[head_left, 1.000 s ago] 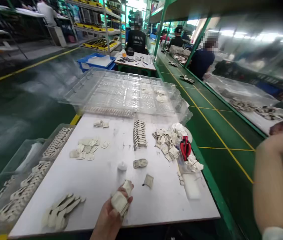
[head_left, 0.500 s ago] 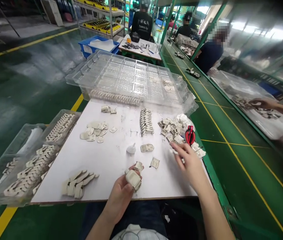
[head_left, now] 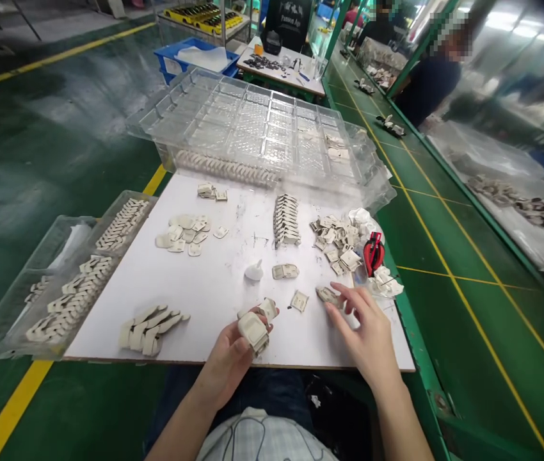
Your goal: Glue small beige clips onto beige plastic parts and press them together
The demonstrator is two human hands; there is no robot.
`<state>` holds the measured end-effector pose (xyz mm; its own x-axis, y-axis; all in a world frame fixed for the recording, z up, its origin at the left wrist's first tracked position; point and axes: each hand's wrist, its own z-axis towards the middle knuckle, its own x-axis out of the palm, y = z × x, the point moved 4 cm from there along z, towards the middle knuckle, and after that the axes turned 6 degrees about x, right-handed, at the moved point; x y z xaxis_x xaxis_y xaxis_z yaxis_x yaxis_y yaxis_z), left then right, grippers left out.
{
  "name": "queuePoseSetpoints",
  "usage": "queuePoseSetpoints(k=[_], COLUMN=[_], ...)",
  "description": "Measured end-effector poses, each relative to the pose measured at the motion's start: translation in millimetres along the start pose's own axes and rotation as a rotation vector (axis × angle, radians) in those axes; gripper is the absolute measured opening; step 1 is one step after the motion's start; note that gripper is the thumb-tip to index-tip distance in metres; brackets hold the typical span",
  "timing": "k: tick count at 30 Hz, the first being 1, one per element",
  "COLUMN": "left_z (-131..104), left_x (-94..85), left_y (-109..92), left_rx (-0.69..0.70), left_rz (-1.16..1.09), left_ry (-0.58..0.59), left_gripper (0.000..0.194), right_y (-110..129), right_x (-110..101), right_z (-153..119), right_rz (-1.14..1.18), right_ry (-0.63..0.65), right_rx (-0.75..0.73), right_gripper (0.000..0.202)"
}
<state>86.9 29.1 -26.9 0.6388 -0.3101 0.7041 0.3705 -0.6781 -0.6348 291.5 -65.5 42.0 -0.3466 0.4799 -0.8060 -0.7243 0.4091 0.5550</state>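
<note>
co-worker (head_left: 428, 80) face blurred, forearms cut off by bottom edge, far table parts (head_left: 265, 62) too small

A factory assembly floor. The green floor (head_left: 51, 147) carries yellow lines (head_left: 61, 54), and a white tabletop (head_left: 205, 288) holds heaps of small beige parts (head_left: 334, 243). Clear trays (head_left: 262, 128) stand behind it, racks (head_left: 200, 16) hold yellow bins, and other people (head_left: 425, 83) work along a green line bench (head_left: 493, 205).

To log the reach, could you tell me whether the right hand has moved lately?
Yes: the right hand has pulled back from beside the red tool toward the board's near edge.
</note>
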Motion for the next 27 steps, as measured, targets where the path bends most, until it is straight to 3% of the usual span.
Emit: queuePoseSetpoints(k=[4, 8, 15, 24, 27], left_z=[-13.8, -24.6, -25.9, -28.0, -26.3], left_x=[2.2, 4.6, 20.8, 27.0, 25.8], left_y=[7.9, 18.4, 14.0, 13.8, 8.6], left_rx=[-0.018, 0.005, -0.006, -0.022, 0.027], left_rz=[-0.019, -0.082, -0.025, -0.027, -0.022], left_ry=[0.024, -0.014, -0.028, -0.016, -0.087], left_gripper=[0.054, 0.046, 0.051, 0.05, 0.051], right_y=[41.6, 62.2, 55.7, 49.4, 45.0], right_x=[19.1, 38.1, 40.9, 38.8, 36.1], right_z=[-25.0, -39.8, -46.2, -47.4, -49.8], right_rz=[0.41, 0.597, 0.675, 0.685, 0.683], right_ry=[0.107, 0.122, 0.123, 0.095, 0.094], right_rx=[-0.029, 0.022, 0.118, 0.138, 0.141], right_gripper=[0.029, 0.033, 0.032, 0.027, 0.029])
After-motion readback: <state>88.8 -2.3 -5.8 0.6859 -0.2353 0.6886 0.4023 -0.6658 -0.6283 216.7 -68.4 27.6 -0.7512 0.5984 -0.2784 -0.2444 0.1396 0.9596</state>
